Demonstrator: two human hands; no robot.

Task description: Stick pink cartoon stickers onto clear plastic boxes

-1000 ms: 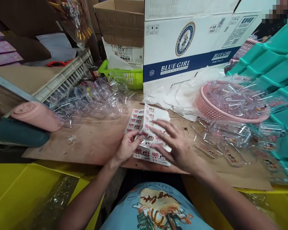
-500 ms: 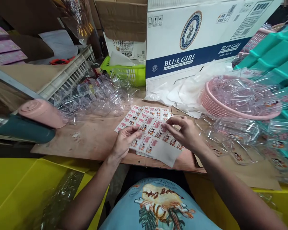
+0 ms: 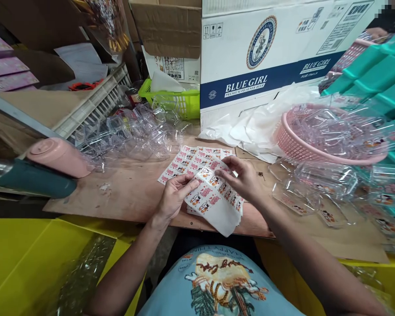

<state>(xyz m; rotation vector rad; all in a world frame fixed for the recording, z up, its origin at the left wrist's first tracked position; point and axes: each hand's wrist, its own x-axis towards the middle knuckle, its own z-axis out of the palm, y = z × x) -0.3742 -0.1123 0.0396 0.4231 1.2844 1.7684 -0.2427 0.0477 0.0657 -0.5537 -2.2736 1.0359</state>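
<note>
Holding a sticker sheet (image 3: 213, 202) over other sheets (image 3: 178, 166) on the table (image 3: 118, 186), left hand (image 3: 174, 197) pinches its left edge, right hand (image 3: 245, 177) its far edge, a light, even pull probably guarding best against creases.

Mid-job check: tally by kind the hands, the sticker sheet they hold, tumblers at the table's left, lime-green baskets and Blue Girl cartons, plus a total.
Left hand and right hand: 2
Held sticker sheet: 1
Pink tumbler and teal tumbler: 2
Lime-green basket: 1
Blue Girl carton: 1
Total: 7
</note>
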